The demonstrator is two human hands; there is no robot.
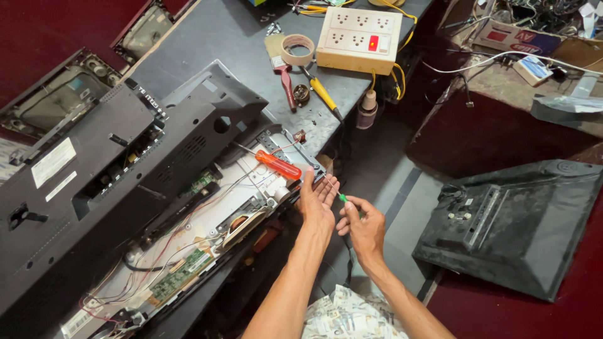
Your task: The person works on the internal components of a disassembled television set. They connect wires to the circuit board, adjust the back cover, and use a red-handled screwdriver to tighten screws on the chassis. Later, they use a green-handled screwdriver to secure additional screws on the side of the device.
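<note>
Fingers of my right hand (363, 227) pinch a small green screwdriver (343, 198); my left hand (317, 199) lies open against the opened television's edge (300, 164). I judge I'm unscrewing; next needs the tip seated squarely.

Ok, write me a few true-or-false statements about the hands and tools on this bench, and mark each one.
1. The right hand holds a green-handled tool. True.
2. The left hand grips the orange-handled screwdriver. False: the hand is open with fingers flat, and the screwdriver lies on the opened television chassis beside it.
3. A roll of tape lies beside the beige socket board. True.
4. The black back cover is fully fitted to the chassis. False: it is lifted off, exposing circuit boards and wires.
</note>
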